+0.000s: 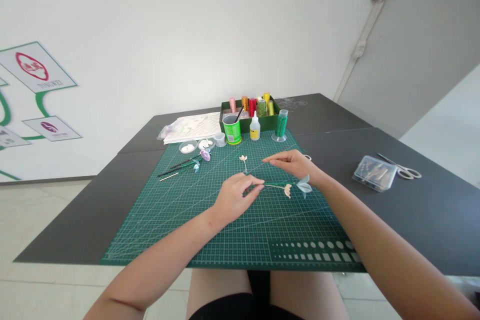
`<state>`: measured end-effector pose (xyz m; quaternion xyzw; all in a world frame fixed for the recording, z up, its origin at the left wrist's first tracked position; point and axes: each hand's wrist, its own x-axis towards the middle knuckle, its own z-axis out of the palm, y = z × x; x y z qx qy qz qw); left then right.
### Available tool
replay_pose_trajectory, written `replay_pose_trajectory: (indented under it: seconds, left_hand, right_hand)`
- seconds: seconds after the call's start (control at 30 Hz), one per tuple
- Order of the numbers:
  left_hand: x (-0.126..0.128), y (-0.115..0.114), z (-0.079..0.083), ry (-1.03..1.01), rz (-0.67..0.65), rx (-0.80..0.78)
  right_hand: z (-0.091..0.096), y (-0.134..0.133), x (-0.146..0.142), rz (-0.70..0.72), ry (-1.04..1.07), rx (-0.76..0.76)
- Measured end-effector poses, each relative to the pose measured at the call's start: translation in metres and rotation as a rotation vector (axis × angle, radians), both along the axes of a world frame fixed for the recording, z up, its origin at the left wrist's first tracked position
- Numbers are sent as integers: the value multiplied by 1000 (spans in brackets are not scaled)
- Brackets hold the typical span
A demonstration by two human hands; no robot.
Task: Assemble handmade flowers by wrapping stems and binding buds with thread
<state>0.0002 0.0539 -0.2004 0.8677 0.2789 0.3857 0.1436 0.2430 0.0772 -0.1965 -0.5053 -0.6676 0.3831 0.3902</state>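
Note:
My left hand [235, 197] rests on the green cutting mat [210, 220], its fingers pinched on the end of a thin green stem [275, 185]. The stem carries a cream flower [287, 190] and a pale blue flower [304, 185]. My right hand [294, 163] hovers just above the stem, fingers pressed together and pointing left; a fine thread seems to run from them, but I cannot make it out clearly. A small cream flower piece [243, 159] lies between the hands and the supplies.
At the mat's far edge stand a green box of thread spools [250, 110], a green cup [232, 129], a glue bottle [255, 128], a green spool on a stand [281, 125] and small dishes [197, 146]. Finished stems [183, 165] lie left. A clear plastic case [374, 173] and scissors [401, 168] lie right.

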Motion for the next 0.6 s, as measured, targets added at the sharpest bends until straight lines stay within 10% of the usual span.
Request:
replay_pose_trajectory:
  seconds: [0.23, 0.47, 0.6]
  left_hand:
    - [-2, 6, 6, -242, 93, -221]
    - [-2, 21, 4, -573, 118, -610]
    - [-4, 28, 2, -672, 183, -705]
  right_hand:
    - [6, -4, -8, 143, -76, -7]
    - [0, 0, 7, -85, 266, -211]
    - [0, 8, 32, -255, 110, -158]
